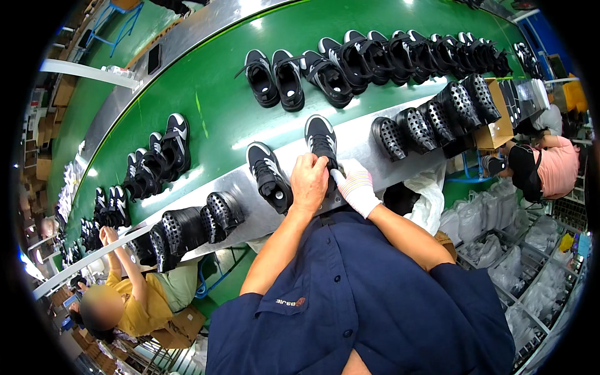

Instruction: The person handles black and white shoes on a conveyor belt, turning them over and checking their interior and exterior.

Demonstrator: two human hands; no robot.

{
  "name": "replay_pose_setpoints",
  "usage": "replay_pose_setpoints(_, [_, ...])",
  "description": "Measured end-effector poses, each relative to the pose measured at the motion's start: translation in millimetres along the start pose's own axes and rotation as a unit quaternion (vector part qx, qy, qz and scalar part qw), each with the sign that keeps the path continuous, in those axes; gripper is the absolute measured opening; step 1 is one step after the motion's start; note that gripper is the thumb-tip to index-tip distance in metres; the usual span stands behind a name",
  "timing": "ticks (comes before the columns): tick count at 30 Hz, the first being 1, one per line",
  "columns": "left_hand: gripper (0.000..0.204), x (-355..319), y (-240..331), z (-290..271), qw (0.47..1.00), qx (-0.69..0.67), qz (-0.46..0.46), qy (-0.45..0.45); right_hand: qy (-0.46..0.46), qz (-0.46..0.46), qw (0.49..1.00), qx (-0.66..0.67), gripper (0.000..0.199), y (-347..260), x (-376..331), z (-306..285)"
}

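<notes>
A black sneaker with a grey toe (320, 132) lies on the metal edge in front of me, toe pointing away. My left hand (309, 182), bare, is closed over the shoe's ankle opening, fingers pinched on its upper part. My right hand (357, 189), in a white glove with coloured stripes, grips the shoe's right side near the heel with the thumb on it. Both hands hide the heel and most of the opening. Just left of them rests another black sneaker (269, 175), its opening towards me, touched by neither hand.
Black perforated shoe forms (420, 130) stand in a row at right, with more forms (182, 230) at left. Across the green conveyor belt (219, 81) run several black sneakers (287, 80). Co-workers sit at lower left (140, 306) and far right (556, 165). Bagged items fill a rack (519, 275).
</notes>
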State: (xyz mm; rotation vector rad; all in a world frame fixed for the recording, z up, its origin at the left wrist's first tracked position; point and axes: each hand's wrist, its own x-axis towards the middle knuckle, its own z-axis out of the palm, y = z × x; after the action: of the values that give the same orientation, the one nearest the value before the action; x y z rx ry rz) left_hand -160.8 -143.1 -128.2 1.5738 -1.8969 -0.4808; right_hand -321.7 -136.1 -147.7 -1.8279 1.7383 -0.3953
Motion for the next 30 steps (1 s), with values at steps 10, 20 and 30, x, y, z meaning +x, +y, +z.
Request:
replay_pose_setpoints(10, [0.039,-86,3,-96,0.984,0.125,-0.095,-0.086,-0.096,0.013,0.988,-0.118,0.029,-29,3,-2])
replay_pose_setpoints(20, [0.073,-65,0,-62,0.942,0.074,-0.236,-0.228,-0.204,-0.102,0.971,0.077,0.029,-39,38,-8])
replay_pose_setpoints(30, [0.032,7,-102,-93,0.956,0.250,-0.114,-0.105,-0.002,-0.174,0.908,-0.380,0.051,-4,197,-96])
